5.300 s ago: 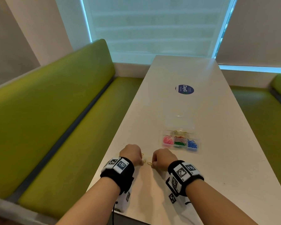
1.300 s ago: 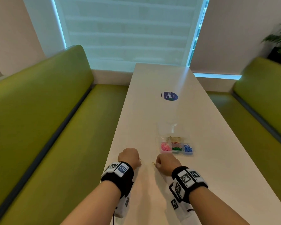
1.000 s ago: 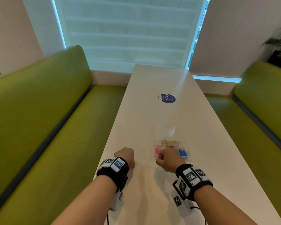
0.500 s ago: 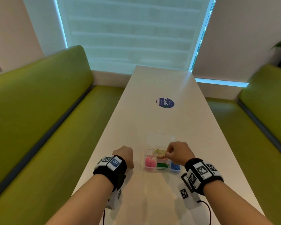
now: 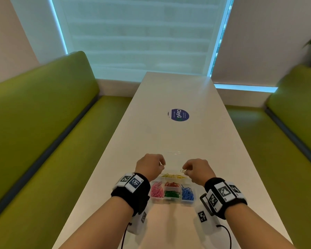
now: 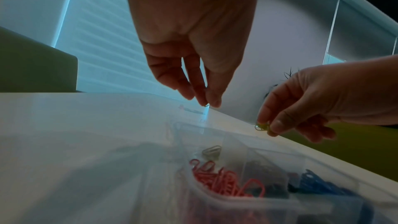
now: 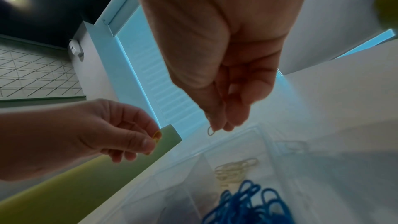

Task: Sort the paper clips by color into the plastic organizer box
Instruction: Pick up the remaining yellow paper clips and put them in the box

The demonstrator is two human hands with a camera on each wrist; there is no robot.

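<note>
A clear plastic organizer box (image 5: 169,200) sits on the white table, holding pink clips (image 5: 157,190), red clips (image 5: 171,184), green clips (image 5: 171,194), blue clips (image 5: 187,193) and, in the back compartment, yellow clips (image 5: 172,176). My left hand (image 5: 162,163) hovers above the box's back left and pinches a small yellow clip (image 7: 156,136). My right hand (image 5: 185,169) hovers above the back right, pinching another yellow clip (image 6: 261,126) between thumb and forefinger. Both clips hang over the yellow compartment, clear of the box.
The box's clear lid (image 5: 174,153) lies open behind it. A round blue sticker (image 5: 178,115) is farther up the table (image 5: 223,159). Green benches (image 5: 43,132) run along both sides, and the table's left edge is close to my left forearm.
Both hands have left the near-left tabletop, where they were picking up clips, and moved forward over the box, the right hand first. Each now holds a yellow clip above the back compartment.
</note>
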